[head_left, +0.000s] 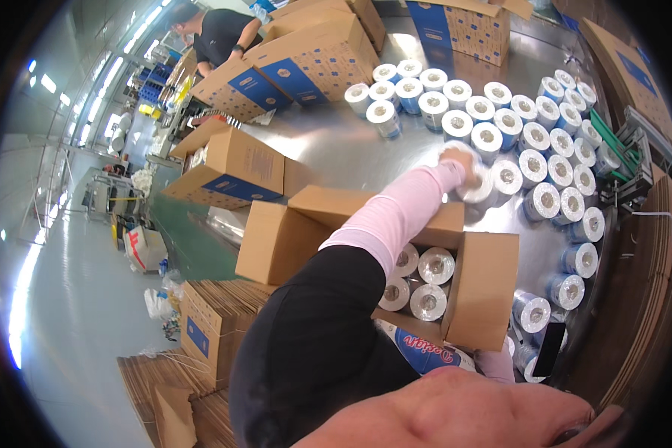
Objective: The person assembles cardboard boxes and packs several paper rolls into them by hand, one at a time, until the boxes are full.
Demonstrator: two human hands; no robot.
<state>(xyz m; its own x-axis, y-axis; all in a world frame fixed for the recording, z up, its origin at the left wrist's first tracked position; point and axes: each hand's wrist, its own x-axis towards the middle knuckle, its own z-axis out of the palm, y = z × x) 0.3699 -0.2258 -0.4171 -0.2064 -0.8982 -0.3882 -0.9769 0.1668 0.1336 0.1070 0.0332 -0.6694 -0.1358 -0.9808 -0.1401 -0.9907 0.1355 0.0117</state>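
Note:
My left arm, in a black sleeve with a pink cuff sleeve, stretches across an open cardboard box [487, 291]. At its end my left hand [461, 163] closes on a plastic-wrapped paper roll [476, 185] at the near edge of a group of standing rolls; the hand and this roll are slightly blurred. Inside the box several white-topped rolls [436, 266] stand upright. Of my right arm only a pink sleeve [494, 364] shows beyond the box's near side; its hand is hidden. A blue and white printed pack [424, 351] is close by.
Several blue-and-white rolls [534, 166] stand on the metal table [336, 153]. A black phone-like slab [549, 349] is at the right near edge. Other cartons [246, 168] stand at left and back. Flattened cardboard [224, 313] is stacked lower left. A person [220, 36] works at far left.

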